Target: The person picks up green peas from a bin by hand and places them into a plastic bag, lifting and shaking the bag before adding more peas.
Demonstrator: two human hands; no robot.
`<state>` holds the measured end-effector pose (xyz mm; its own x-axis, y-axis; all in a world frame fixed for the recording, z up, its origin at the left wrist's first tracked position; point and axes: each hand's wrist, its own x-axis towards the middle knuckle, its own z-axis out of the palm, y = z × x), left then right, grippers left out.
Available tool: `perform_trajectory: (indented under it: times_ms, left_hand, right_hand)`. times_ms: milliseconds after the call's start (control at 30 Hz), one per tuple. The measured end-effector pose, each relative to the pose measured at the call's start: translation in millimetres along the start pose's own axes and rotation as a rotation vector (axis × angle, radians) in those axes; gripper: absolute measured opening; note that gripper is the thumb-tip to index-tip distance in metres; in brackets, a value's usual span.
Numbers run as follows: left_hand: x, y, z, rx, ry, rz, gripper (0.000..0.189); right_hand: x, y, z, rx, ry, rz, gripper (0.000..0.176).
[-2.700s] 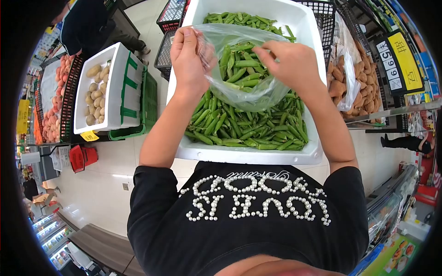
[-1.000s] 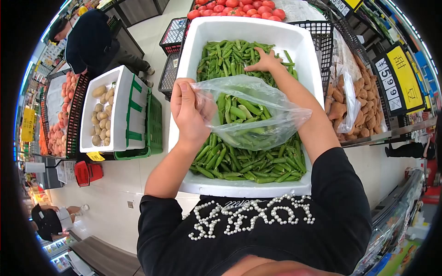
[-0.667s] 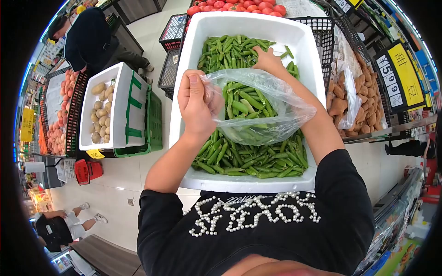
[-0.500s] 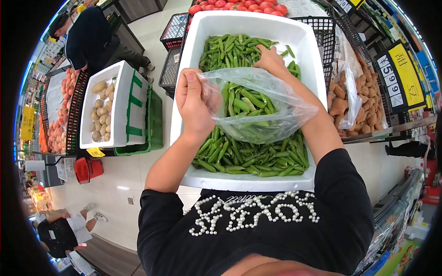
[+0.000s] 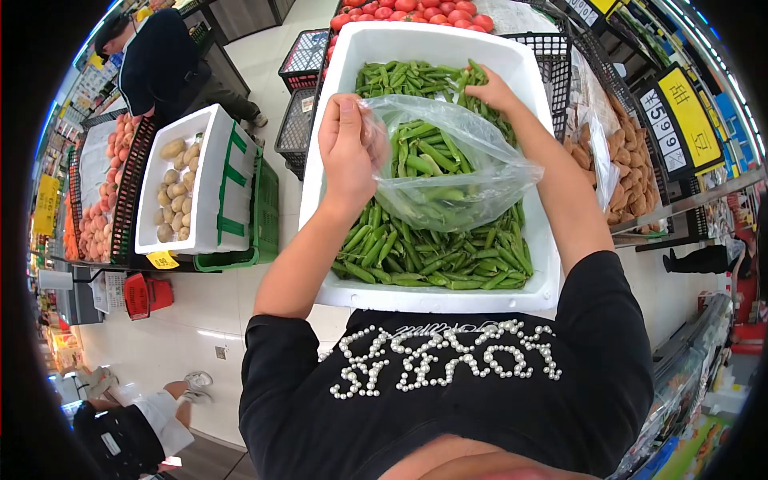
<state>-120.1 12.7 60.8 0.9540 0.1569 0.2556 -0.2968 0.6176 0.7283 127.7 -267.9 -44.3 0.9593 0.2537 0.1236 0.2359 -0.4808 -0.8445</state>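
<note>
My left hand (image 5: 350, 148) is closed on the rim of a clear plastic bag (image 5: 448, 204), holding its mouth open. Green pea pods (image 5: 432, 152) show inside the bag. Beyond the bag, my right hand (image 5: 494, 90) has its fingers closed round a few pea pods (image 5: 475, 75), partly hidden by the fingers. Both hands are over a white foam box (image 5: 546, 276), where many loose pea pods (image 5: 436, 268) lie under and around the bag.
Tomatoes (image 5: 416, 11) lie behind the box. Sweet potatoes (image 5: 632, 164) and a price sign (image 5: 680, 120) are at right. A foam box of potatoes (image 5: 178, 188) stands at left. One person (image 5: 164, 64) bends over produce; another (image 5: 120, 436) is lower left.
My right hand has moved up and right, and pea pods now show in its fingers. My left hand still holds the bag. The person at lower left has shifted.
</note>
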Motion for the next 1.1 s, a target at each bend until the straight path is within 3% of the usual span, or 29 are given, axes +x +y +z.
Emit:
perform_trajectory:
  times_ms: [200, 300, 333, 367, 433, 467, 567, 700, 767, 900, 1033, 1100]
  left_hand:
    - [-6, 5, 5, 0.105, 0.051, -0.018, 0.024]
    - [-10, 8, 10, 0.204, 0.019, -0.003, 0.024]
    - [-10, 8, 12, 0.236, 0.001, 0.010, 0.023]
    - [-10, 8, 13, 0.294, 0.012, 0.027, 0.024]
    - [-4, 9, 18, 0.413, 0.035, 0.060, 0.025]
    - [-1, 12, 21, 0.429, 0.027, 0.004, 0.025]
    - [11, 12, 27, 0.455, 0.024, -0.144, 0.025]
    - [42, 3, 31, 0.388, 0.098, -0.303, 0.023]
    - [48, 3, 44, 0.344, 0.209, -0.336, 0.022]
    - [75, 3, 27, 0.277, 0.234, -0.352, 0.024]
    - [92, 16, 30, 0.185, 0.256, -0.272, 0.026]
    - [104, 11, 20, 0.206, 0.286, -0.244, 0.027]
  right_hand:
    - [-30, -87, -39, 0.503, 0.066, 0.045, 0.039]
    - [-46, -136, -55, 0.706, 0.042, -0.046, 0.037]
    - [-50, -152, -62, 0.739, 0.035, 0.052, 0.048]
    - [-40, -147, -71, 0.876, -0.067, 0.031, 0.028]
    - [-64, -197, -62, 1.000, 0.026, -0.041, 0.035]
    - [-73, -215, -64, 1.076, -0.186, -0.054, 0.039]
    - [-98, -250, -50, 1.182, -0.304, -0.058, 0.043]
    - [-117, -282, 4, 1.116, 0.014, -0.117, 0.038]
    - [-98, -259, 33, 1.011, 0.146, -0.501, 0.047]
    - [-97, -212, 64, 0.450, 0.187, -0.721, 0.049]
    - [-114, -195, 79, 0.032, 0.123, -0.795, 0.059]
    - [-112, -198, 64, -0.006, -0.047, -0.698, 0.059]
